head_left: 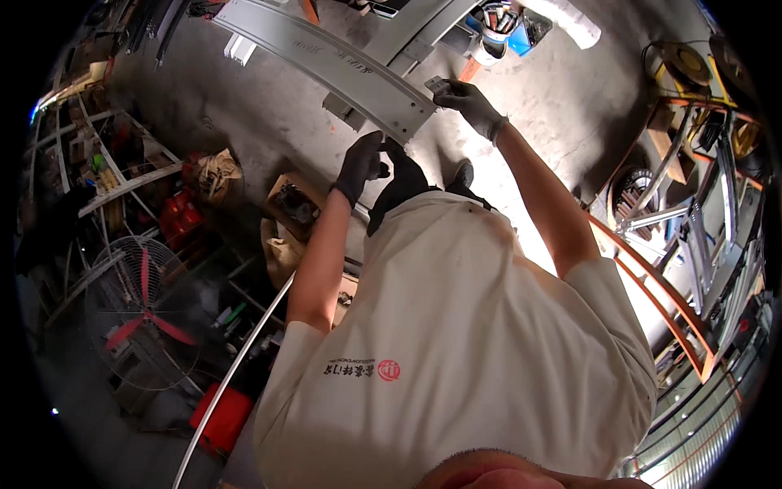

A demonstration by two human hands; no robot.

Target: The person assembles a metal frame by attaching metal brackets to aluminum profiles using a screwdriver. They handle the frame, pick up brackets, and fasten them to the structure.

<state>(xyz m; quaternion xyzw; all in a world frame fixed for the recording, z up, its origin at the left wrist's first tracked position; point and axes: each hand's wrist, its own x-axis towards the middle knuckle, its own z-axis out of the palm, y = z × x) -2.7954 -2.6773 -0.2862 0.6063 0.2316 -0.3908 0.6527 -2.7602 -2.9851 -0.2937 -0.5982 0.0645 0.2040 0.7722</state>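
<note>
My right hand (472,107), in a dark glove, pinches a small grey metal plate (437,85) with holes in it. It holds the plate just off the right end of a long, pale grey metal beam (334,69). The beam has small holes near that end and handwriting on its face. My left hand (358,168), also in a dark glove, is closed below the same end of the beam. Its fingers curl together, and whatever may be between them is too small to make out.
A caged fan (147,310) with red blades stands left, near a metal rack (130,194). Beside my left arm is a cardboard box (277,196) of small parts. A white bucket (489,49) of tools sits beyond the beam. An orange frame (664,306) stands right.
</note>
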